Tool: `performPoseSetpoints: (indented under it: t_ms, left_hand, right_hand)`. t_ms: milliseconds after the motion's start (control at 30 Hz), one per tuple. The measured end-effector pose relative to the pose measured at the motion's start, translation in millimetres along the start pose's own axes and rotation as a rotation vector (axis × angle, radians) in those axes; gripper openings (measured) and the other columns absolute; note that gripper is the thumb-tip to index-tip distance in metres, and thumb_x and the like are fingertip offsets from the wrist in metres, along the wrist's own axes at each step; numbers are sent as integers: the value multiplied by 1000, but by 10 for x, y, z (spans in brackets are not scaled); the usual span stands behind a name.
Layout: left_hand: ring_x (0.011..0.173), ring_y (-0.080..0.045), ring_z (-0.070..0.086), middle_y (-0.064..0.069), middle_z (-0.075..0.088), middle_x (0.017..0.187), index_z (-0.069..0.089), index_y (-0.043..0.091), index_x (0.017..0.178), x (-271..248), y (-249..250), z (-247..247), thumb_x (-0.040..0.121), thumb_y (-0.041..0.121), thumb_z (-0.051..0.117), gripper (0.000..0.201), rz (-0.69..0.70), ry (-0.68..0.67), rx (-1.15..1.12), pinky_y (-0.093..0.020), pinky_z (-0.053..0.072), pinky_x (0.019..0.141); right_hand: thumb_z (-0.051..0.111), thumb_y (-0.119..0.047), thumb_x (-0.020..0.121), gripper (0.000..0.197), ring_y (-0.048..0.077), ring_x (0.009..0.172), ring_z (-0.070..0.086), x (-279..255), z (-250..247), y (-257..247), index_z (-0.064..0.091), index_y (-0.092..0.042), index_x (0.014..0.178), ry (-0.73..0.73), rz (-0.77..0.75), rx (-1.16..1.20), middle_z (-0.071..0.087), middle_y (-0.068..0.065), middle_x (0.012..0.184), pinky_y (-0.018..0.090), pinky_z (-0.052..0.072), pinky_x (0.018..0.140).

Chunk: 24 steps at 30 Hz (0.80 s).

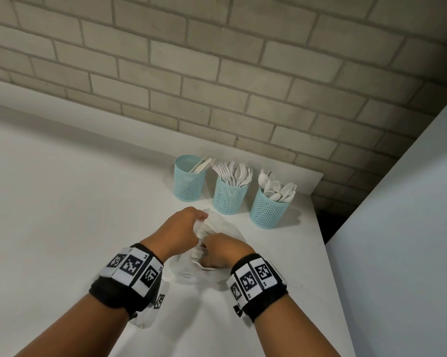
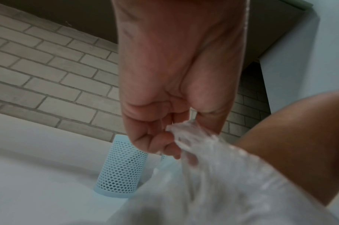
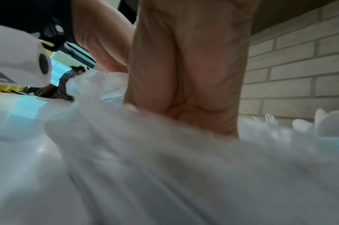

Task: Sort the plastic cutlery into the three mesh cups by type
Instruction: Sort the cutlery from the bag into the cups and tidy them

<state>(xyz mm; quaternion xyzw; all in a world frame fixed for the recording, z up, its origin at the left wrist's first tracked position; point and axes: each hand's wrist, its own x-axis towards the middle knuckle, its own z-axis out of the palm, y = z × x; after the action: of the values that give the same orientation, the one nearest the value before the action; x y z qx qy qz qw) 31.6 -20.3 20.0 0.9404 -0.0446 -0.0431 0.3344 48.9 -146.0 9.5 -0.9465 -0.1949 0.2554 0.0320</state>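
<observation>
Three light-blue mesh cups stand in a row near the wall: the left cup (image 1: 190, 180) holds knives, the middle cup (image 1: 230, 195) forks, the right cup (image 1: 268, 210) spoons. In front of them a clear plastic bag (image 1: 221, 225) with white cutlery lies on the table. My left hand (image 1: 199, 222) pinches the bag's crumpled rim (image 2: 184, 134) and holds it up. My right hand (image 1: 207, 253) is inside the bag, fingers curled round white cutlery handles (image 1: 207, 267). In the right wrist view only my palm (image 3: 184, 76) shows; the bag (image 3: 165, 167) hides the fingers.
The white table (image 1: 62, 202) ends at a brick wall (image 1: 217, 73) behind the cups. Its right edge meets a dark gap (image 1: 328, 222) and a white panel (image 1: 410, 228). A person sits far off in the right wrist view (image 3: 64, 85).
</observation>
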Motion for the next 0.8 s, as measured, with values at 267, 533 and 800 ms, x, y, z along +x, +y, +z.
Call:
performPoseSetpoints:
  t_ms: [267,533,800]
  left_hand:
    - [130,-15,42,2,44,142,44,18,136,11,-38,-53,82,-7,52,60,-10,24,-38,-20,32,104]
    - [131,-19,41,-4,40,143,42,13,137,37,-85,-112,87,-2,48,53,-120,78,-64,-24,33,104]
    - [123,-24,49,-8,47,140,51,8,131,117,-121,-150,92,5,40,40,-256,110,-188,-28,38,99]
  right_hand:
    - [61,-25,88,20,25,97,55,11,5,126,59,-8,99,114,-52,228,62,12,110,26,35,76]
    - [62,-18,87,11,13,80,53,-50,-197,313,64,-14,97,180,-112,427,57,-2,91,15,39,58]
    - [63,-2,85,16,8,76,64,-109,-284,548,65,-18,90,114,-161,818,69,-5,74,19,48,81]
